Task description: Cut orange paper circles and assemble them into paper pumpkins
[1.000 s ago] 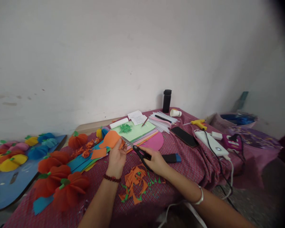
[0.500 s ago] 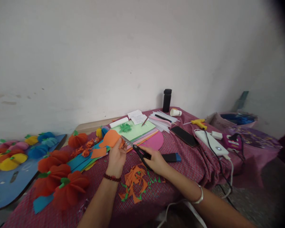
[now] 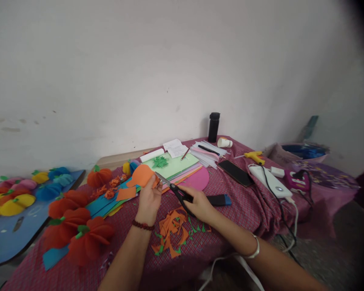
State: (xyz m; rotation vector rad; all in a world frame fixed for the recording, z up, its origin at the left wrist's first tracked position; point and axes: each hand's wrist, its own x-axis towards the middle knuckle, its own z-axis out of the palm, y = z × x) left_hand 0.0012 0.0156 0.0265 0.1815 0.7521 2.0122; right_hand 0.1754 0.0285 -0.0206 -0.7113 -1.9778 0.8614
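My left hand [image 3: 151, 199] is closed on a rounded piece of orange paper [image 3: 142, 175], pinched at its right edge. A pair of black-handled scissors [image 3: 176, 190] is in my right hand [image 3: 198, 204], fingers wrapped round the handles. The scissor tips point up and left, close to the paper's right edge and my left fingertips; whether the blades touch the paper I cannot tell. Orange and green paper scraps [image 3: 172, 228] lie on the tablecloth below my hands. Beyond the paper, a green paper cutout [image 3: 160, 161] rests on a stack of coloured sheets [image 3: 182, 166].
Orange paper pumpkins [image 3: 91, 238] stand at the left, with several more on a blue board [image 3: 6, 242]. A phone [image 3: 235, 173], a black bottle [image 3: 213, 127], a yellow glue gun [image 3: 254, 157], a white power bank [image 3: 269, 182] and cables lie to the right.
My hands, the orange paper and the scissors stay almost in the same place. The view has shifted very slightly.
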